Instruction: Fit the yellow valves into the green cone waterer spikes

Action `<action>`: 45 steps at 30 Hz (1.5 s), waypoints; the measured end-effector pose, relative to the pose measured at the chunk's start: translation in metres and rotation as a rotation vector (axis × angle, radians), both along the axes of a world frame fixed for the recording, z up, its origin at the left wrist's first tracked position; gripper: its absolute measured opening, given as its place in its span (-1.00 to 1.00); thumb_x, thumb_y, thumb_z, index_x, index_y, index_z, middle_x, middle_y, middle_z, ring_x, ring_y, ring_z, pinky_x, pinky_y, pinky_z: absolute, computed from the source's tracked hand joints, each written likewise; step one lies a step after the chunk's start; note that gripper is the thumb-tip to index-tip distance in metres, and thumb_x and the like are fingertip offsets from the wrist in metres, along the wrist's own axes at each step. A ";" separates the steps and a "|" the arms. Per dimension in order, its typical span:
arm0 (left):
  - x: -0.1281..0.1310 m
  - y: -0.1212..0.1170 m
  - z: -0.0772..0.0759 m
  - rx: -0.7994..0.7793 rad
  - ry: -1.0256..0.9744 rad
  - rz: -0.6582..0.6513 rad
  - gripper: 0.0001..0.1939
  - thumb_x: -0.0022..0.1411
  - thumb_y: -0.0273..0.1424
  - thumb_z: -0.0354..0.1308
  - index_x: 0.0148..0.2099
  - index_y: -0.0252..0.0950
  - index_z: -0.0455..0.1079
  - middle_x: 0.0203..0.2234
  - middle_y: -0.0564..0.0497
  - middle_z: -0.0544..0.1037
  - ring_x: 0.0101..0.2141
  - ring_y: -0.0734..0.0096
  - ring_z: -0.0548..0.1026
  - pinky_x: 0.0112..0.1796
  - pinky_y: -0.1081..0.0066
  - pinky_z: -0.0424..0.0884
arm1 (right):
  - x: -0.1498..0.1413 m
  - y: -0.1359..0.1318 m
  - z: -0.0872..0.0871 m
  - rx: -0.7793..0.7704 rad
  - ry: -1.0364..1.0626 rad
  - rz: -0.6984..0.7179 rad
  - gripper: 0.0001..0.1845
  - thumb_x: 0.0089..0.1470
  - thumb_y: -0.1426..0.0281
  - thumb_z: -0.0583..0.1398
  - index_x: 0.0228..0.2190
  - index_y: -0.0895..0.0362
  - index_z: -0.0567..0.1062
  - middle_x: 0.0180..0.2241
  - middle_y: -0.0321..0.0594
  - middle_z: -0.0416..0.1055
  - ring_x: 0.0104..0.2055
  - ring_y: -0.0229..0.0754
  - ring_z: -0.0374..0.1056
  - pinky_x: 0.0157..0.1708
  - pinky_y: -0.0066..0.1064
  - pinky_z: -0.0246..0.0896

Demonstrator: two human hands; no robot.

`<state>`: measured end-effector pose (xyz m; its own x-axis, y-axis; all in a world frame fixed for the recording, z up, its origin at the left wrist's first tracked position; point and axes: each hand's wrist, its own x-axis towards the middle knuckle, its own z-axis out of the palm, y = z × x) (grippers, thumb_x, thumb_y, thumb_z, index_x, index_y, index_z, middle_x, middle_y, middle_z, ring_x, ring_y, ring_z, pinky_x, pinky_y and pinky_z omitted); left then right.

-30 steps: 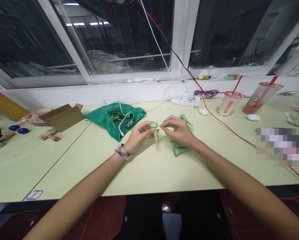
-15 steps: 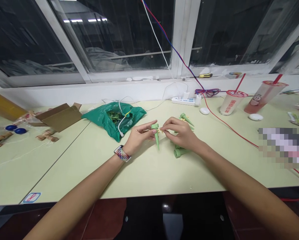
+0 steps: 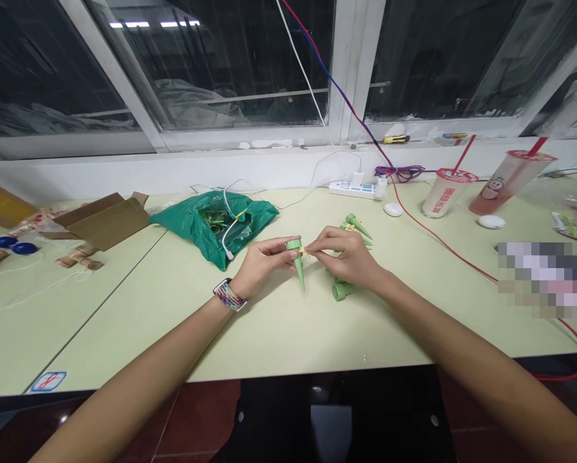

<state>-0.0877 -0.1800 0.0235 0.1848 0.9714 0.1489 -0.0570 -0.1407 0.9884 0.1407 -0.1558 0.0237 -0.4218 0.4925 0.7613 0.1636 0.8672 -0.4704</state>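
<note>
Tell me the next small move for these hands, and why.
Probably, the right hand should gently turn the small yellow plastic-looking piece while the left hand steadies the green, tapered plastic spike: the left hand pinches the spike near its wide top, tip pointing down, and the right hand is pinched at the yellow piece beside it.

Wears a wristband [image 3: 229,295] on the left, just behind the left hand [image 3: 257,270]. Shows a fine, speckled pattern of many colours there, red, blue, purple and white among them. Looks woven or braided, perhaps a watch strap, though too small in view to be sure. Has a dark edge at one end and a pale one at the other. Goes bare along the left forearm [image 3: 139,379] and the right forearm [image 3: 462,341], both slender and narrowing forward. Goes bare, too, at the right hand [image 3: 344,254], slim-fingered like the left.
</note>
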 end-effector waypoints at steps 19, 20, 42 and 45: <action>0.000 -0.003 -0.004 0.046 0.035 -0.032 -0.56 0.06 -0.28 0.53 0.01 -0.26 0.68 -0.28 -0.14 0.72 -0.34 0.22 0.66 -0.30 0.22 0.68 | -0.007 -0.004 -0.005 -0.338 0.099 0.025 -0.83 0.13 0.50 0.33 -0.31 0.03 0.74 -0.38 -0.22 0.57 -0.36 -0.22 0.50 -0.40 -0.40 0.39; 0.000 -0.003 -0.003 0.046 0.035 -0.032 -0.56 0.06 -0.28 0.53 0.01 -0.26 0.68 -0.28 -0.14 0.72 -0.34 0.22 0.66 -0.30 0.22 0.68 | -0.007 -0.004 -0.004 -0.346 0.104 0.026 -0.83 0.12 0.51 0.33 -0.31 0.04 0.74 -0.38 -0.21 0.58 -0.36 -0.22 0.50 -0.41 -0.40 0.39; 0.000 0.000 -0.003 0.090 0.001 -0.008 -0.60 0.25 -0.16 0.38 0.06 -0.23 0.56 -0.33 -0.03 0.58 -0.33 0.32 0.58 -0.28 0.36 0.54 | -0.017 -0.005 -0.001 -0.860 0.206 0.229 -0.68 0.05 0.17 0.43 -0.29 0.15 0.60 -0.38 -0.18 0.64 -0.34 -0.13 0.61 -0.22 -0.30 0.53; 0.009 -0.002 -0.003 0.078 -0.147 0.001 -0.59 0.30 -0.03 0.26 -0.06 -0.27 0.56 -0.28 -0.06 0.57 -0.28 0.30 0.56 -0.25 0.35 0.54 | -0.023 -0.012 -0.004 -0.844 0.204 0.225 -0.74 0.09 0.21 0.41 -0.31 0.15 0.61 -0.38 -0.19 0.63 -0.36 -0.15 0.59 -0.23 -0.31 0.50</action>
